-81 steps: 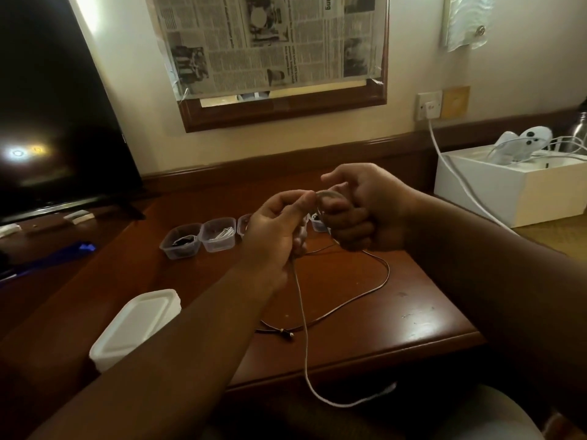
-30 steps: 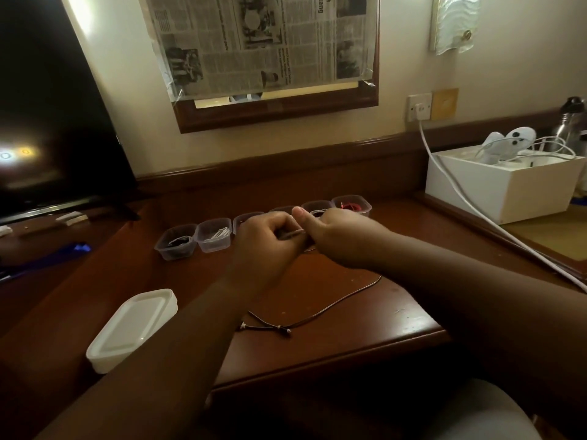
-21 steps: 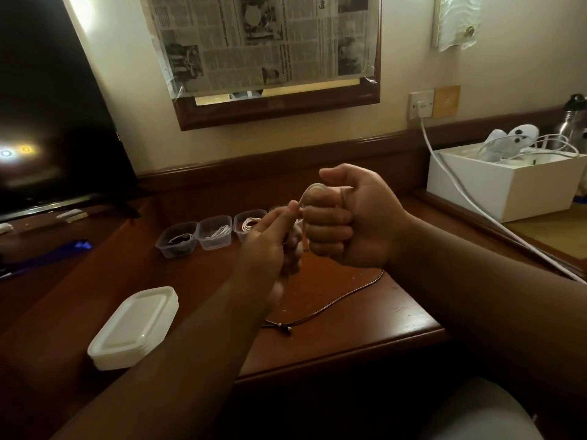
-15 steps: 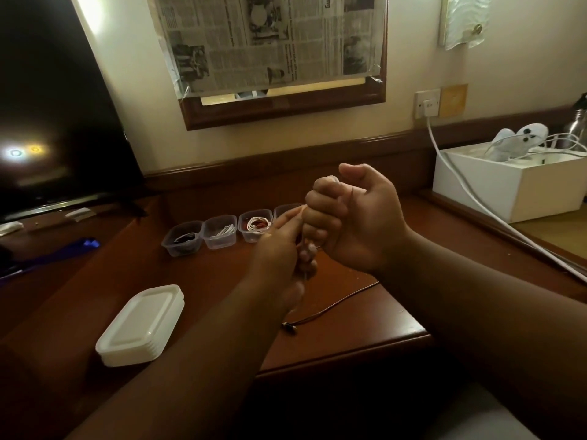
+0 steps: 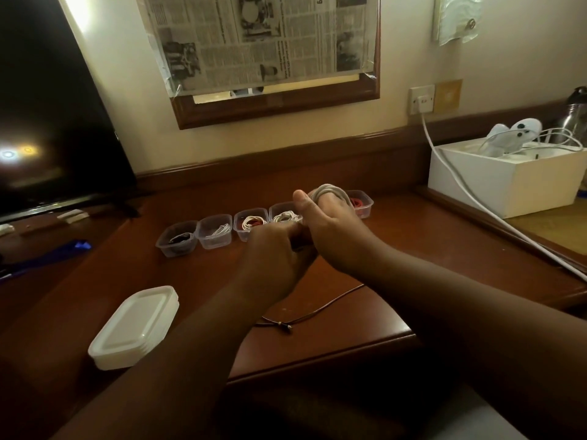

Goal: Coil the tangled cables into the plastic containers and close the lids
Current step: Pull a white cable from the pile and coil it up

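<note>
Nearest the viewer, a stack of white plastic lids [image 5: 135, 327] is seen lying on the front left of the wooden desk [image 5: 349, 322], and a thin brown cable [image 5: 317, 314] is stretched across the desk's front edge, partly hidden under the right forearm. Both forearms are extended forward over the desk and are brought together at its middle. The left hand [image 5: 276, 252] is held knuckles up with its fingers curled, apparently pinching a cable end against the heel of the other hand, though the contact is shadowed and cannot be told for certain. The right hand [image 5: 330, 223] is raised just behind it, its thumb pointed upward and its fingers bent away from the camera; a coil of grey-white cable [image 5: 328, 190] is wound around those fingers and is gripped there. Behind the hands, a row of small clear plastic containers [image 5: 214, 231] is set across the desk, lids off, each with a coiled cable inside: dark, white, white with red, white, and red at the far right, where one tub is partly hidden by the right hand. Farther back, a dark television screen [image 5: 47, 122] is stood at the left, a white box [image 5: 508, 182] holding white cables is placed at the right, and a thick white power cord [image 5: 457, 185] is run down from a wall socket [image 5: 421, 99]. A newspaper-covered mirror [image 5: 270, 49] is hung on the wall.
</note>
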Available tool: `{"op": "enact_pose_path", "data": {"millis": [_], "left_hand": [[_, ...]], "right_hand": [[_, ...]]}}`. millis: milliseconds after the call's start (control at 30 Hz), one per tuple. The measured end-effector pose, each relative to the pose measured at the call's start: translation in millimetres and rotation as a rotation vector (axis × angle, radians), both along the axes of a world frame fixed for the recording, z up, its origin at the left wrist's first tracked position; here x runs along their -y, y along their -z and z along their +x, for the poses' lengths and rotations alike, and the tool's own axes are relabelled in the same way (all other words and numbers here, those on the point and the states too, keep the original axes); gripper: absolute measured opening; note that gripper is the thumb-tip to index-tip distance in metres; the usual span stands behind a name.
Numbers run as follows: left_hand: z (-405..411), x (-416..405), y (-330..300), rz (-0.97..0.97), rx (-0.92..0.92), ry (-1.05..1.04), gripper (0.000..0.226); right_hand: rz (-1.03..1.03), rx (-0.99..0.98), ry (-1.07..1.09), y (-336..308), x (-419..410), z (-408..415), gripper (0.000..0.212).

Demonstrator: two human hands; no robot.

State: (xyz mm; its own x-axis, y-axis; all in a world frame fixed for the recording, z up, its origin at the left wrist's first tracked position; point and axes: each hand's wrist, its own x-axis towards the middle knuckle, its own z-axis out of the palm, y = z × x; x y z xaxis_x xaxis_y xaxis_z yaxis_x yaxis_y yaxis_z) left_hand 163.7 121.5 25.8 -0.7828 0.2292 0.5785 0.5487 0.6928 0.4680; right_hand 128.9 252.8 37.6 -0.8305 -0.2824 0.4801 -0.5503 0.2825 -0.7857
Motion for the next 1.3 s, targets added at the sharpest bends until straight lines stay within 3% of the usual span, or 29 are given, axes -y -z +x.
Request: {"op": "enact_pose_path", "data": {"millis": [133, 233, 300, 367, 500, 667, 767, 833, 933, 1067, 1167, 1300], "left_hand": [[-1, 5, 1, -0.063, -0.18, -0.12, 0.048], [-2, 13, -1, -0.036, -0.108, 0.005, 0.065], [-3, 15, 0, -0.028, -0.065, 0.1, 0.06], [-5, 15, 3, -0.045, -0.135, 0.108, 0.054], [-17, 15, 10, -0.173, -0.292, -0.039, 0.05], [-37, 22, 24, -0.2, -0.245, -0.043, 0.047], [-48, 21, 35, -0.061, -0.151, -0.084, 0.042], [-61, 26, 43, 0.081, -0.06, -0.126, 0.057], [-80, 35, 53, 0.263, 0.056, -0.153, 0.069], [-114, 47, 63, 0.435, 0.255, -0.151, 0.082], [-139, 54, 73, 0.569, 0.363, -0.175, 0.082], [-167, 60, 100, 0.75, 0.425, -0.203, 0.098]], "right_hand": [[0.228, 0.19, -0.078, -3, 0, 3, 0.065], [0.31, 0.273, -0.266, -11, -9, 7, 0.074], [0.269, 0.347, -0.414, -11, -16, 3, 0.081], [0.292, 0.353, -0.454, -9, -17, 1, 0.085], [0.325, 0.269, -0.287, 1, -8, -3, 0.085], [0.208, 0.077, -0.106, 24, 3, -13, 0.074], [0.016, 0.019, -0.076, 35, 4, -32, 0.077], [-0.094, 0.143, -0.128, 41, 4, -48, 0.065], [-0.096, 0.355, -0.275, 49, 4, -68, 0.036], [-0.321, 0.653, -0.562, 62, 3, -107, 0.035], [-0.298, 0.693, -0.603, 71, 7, -140, 0.033], [-0.279, 0.693, -0.601, 88, 19, -173, 0.029]]}}
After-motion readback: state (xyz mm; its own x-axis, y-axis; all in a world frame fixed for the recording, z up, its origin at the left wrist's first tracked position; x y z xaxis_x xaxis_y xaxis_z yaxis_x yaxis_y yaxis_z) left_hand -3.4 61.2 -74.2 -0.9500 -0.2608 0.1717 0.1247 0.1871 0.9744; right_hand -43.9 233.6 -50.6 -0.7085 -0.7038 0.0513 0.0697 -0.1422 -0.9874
